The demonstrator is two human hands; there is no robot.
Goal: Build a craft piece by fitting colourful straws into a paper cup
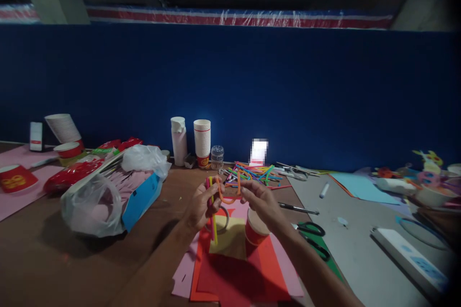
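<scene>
- Presently, the left hand (200, 206) is just left of the paper cup (255, 231), its fingers closed around a pink stick (212, 232) and a yellow stick (215, 230), whose lower ends point down toward the surface (158, 249).
- The right hand (261, 199) reaches in over the far side of the paper cup, thumb and fingertips narrowed in a pinch on one end of an orange strip (226, 201).
- That orange strip hangs in a U between both hands, beyond the paper cup and to its left; its other end is at the left hand's fingers.
- Under the paper cup lie red sheets (230, 280), with a yellowish sheet (230, 247) just to its left.
- A grey ring (228, 218), partly hidden by the left hand, is left of the paper cup.
- Beyond the paper cup, a pile of coloured sticks (259, 176) lies loosely crossed.
- To the paper cup's right are black-handled scissors (312, 229), partly covered by the right forearm, and, a little farther back, a black pen (298, 208).
- Well behind the paper cup and to its left stand a tall cup stack (202, 139) and a clear bottle (217, 156).
</scene>
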